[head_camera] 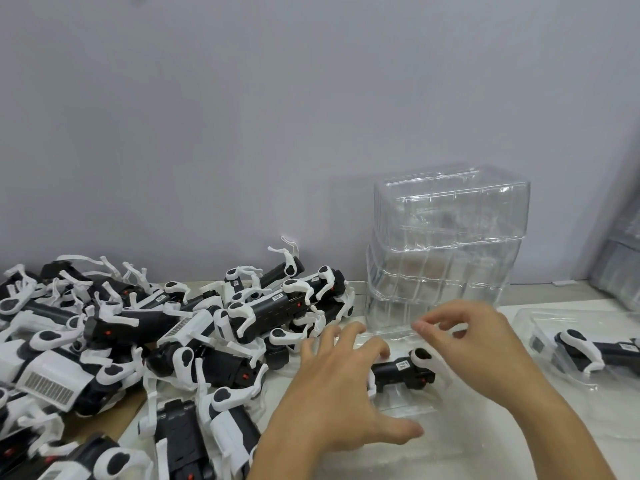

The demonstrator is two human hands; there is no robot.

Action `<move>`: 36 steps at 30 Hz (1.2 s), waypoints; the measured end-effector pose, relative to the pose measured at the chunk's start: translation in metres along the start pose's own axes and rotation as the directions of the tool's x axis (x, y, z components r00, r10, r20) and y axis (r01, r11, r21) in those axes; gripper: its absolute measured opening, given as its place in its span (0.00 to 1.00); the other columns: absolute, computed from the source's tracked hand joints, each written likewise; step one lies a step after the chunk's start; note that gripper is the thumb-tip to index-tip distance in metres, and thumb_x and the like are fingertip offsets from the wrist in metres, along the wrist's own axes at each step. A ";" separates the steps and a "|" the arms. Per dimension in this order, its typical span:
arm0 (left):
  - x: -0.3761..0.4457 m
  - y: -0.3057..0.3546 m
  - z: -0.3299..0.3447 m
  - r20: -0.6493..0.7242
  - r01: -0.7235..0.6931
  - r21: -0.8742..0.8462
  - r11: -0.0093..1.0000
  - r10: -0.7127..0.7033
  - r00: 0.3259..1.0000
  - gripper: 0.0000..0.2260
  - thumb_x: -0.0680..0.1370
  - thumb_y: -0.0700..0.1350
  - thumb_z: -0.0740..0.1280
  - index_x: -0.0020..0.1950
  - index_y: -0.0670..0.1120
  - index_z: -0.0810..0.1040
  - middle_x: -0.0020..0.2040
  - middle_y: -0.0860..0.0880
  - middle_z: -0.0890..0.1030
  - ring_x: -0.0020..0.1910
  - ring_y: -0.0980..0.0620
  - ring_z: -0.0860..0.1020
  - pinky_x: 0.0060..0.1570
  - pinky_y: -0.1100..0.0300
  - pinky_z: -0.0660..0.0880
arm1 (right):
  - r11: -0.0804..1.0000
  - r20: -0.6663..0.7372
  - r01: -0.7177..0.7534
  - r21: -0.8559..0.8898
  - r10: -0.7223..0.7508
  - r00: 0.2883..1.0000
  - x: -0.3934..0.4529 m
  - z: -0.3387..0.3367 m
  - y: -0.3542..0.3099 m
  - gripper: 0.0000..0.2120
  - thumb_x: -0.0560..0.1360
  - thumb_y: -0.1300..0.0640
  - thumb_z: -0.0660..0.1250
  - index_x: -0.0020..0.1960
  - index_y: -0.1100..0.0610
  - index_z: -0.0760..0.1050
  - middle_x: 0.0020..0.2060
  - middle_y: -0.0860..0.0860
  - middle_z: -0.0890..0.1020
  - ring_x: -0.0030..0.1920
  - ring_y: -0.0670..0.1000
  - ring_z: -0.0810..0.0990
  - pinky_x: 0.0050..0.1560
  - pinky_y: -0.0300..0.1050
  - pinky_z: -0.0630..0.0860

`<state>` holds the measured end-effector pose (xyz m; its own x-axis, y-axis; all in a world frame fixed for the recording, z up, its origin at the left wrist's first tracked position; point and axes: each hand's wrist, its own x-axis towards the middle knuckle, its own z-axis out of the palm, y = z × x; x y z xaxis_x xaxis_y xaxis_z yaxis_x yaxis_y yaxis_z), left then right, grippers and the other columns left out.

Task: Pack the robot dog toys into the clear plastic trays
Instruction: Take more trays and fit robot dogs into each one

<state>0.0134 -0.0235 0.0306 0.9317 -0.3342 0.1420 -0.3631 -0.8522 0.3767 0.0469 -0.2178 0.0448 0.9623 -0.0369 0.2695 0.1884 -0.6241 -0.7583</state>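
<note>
A black-and-white robot dog toy (403,370) lies in a clear plastic tray (408,408) in front of me. My left hand (341,393) hovers over the tray's left side with fingers spread and holds nothing. My right hand (474,344) is over the tray's far right part, its fingers loosely curled above the toy's white leg; whether they touch the tray's edge is unclear. A big heap of robot dog toys (145,341) covers the table on the left. Another packed tray with a toy (588,351) lies at the right.
A tall stack of empty clear trays (446,251) stands behind my hands against the grey wall. More clear packaging (620,258) leans at the far right edge. The table top (450,455) is white under the trays.
</note>
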 end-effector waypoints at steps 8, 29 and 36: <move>0.000 0.019 -0.027 -0.238 -0.181 0.146 0.973 0.212 0.948 0.35 0.61 0.72 0.68 0.65 0.63 0.68 0.75 0.58 0.57 0.74 0.53 0.50 0.73 0.48 0.49 | 0.934 -0.319 0.227 0.276 -0.133 0.938 -0.003 -0.050 -0.031 0.02 0.71 0.50 0.75 0.41 0.43 0.85 0.38 0.41 0.85 0.40 0.42 0.83 0.39 0.26 0.74; -0.003 -0.007 -0.053 -0.622 -0.238 -0.619 0.748 -0.283 0.730 0.30 0.59 0.68 0.74 0.60 0.65 0.79 0.70 0.63 0.72 0.71 0.64 0.68 0.66 0.48 0.72 | 0.837 -0.456 0.336 0.431 -0.119 0.882 -0.007 -0.042 -0.048 0.10 0.79 0.55 0.66 0.48 0.41 0.84 0.48 0.42 0.85 0.52 0.44 0.81 0.56 0.51 0.75; -0.016 -0.013 -0.076 -0.438 -0.429 -0.893 0.137 -0.488 0.755 0.33 0.62 0.70 0.73 0.59 0.51 0.82 0.60 0.45 0.82 0.58 0.40 0.81 0.51 0.39 0.80 | 0.828 -0.382 0.327 0.456 -0.149 0.912 -0.007 -0.031 -0.056 0.10 0.73 0.47 0.65 0.49 0.41 0.84 0.47 0.43 0.85 0.51 0.47 0.82 0.53 0.49 0.76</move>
<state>0.0038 0.0237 0.0928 0.8828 0.3401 0.3240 -0.4454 0.3863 0.8077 0.0233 -0.2069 0.1044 0.7744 -0.2388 0.5858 0.5597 -0.1731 -0.8104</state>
